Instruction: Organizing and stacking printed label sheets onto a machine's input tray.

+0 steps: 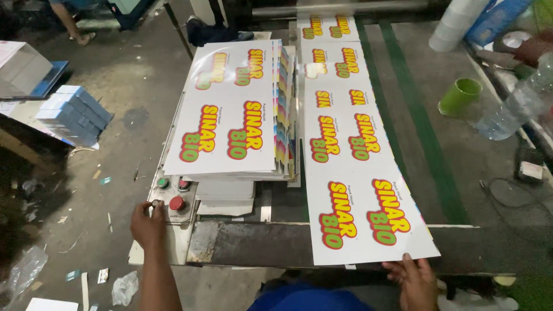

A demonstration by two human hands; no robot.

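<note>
My left hand (148,223) rests on the white control panel (173,198), fingertips at a small knob on its left edge, next to a green button (163,183) and two red buttons (177,203). My right hand (416,280) touches the near edge of a white printed sheet (368,224) with red, yellow and green lettering, lying on the machine's belt (461,150). More printed sheets (340,86) overlap behind it along the belt. A stack of the same sheets (230,109) lies on the machine to the left.
A green cup (459,95), a clear plastic bottle (515,106), a roll of tape and white cups sit at the right. Blue-white boxes (74,114) stand on a bench at left. Scraps litter the grey floor (92,230). Another person's leg shows at top left.
</note>
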